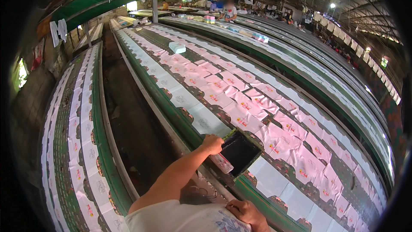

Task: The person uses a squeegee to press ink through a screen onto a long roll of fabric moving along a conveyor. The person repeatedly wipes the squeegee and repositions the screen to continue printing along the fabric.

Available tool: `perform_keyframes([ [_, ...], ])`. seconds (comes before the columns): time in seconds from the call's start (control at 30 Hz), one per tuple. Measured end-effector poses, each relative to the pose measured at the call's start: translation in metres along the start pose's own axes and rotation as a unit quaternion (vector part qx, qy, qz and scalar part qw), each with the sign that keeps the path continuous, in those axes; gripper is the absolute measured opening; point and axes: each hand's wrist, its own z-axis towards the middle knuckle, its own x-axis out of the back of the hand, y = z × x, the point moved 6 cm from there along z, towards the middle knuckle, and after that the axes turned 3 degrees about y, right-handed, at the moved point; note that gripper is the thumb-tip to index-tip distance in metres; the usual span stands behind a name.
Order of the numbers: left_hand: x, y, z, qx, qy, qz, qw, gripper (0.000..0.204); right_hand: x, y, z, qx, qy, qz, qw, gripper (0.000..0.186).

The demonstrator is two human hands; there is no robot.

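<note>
My left hand (212,145) reaches forward and is closed at the near-left edge of a dark screen-printing frame (241,151). The frame lies across a row of pale fabric pieces (208,124) on the long table. Just below that hand, a pale, stained squeegee-like bar (222,163) rests along the frame's left side. Close to my body, my right hand (243,212) has its fingers curled beside my white shirt (189,217); whatever they may hold is hidden. Beyond the frame, pink fabric pieces (244,106) with small red and yellow prints cover the table's middle.
A folded pale blue cloth stack (177,47) sits farther up the table. A dark aisle (128,103) separates this table from another one (86,146) at left. A metal rail (167,126) edges my table. Another person (228,13) stands among the far tables.
</note>
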Motion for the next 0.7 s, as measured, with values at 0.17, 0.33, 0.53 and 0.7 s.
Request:
perform_keyframes([
  [0.17, 0.001, -0.003, -0.001, 0.012, -0.025, 0.014, 1.0, 0.036, -0.001, 0.025, -0.021, -0.014, 0.015, -0.014, 1.0, 0.015],
  [0.33, 0.005, 0.003, 0.005, -0.02, 0.003, -0.009, 1.0, 0.033, -0.036, 0.154, -0.098, -0.23, 0.1, 0.155, 0.956, 0.023],
  [0.53, -0.005, -0.004, 0.006, -0.028, -0.019, -0.021, 0.999, 0.032, -0.006, 0.06, -0.08, -0.313, -0.043, -0.114, 0.942, 0.03],
  [0.7, -0.001, -0.008, 0.003, -0.059, 0.005, -0.033, 0.998, 0.021, -0.015, 0.071, -0.066, -0.303, -0.03, -0.138, 0.942, 0.032],
])
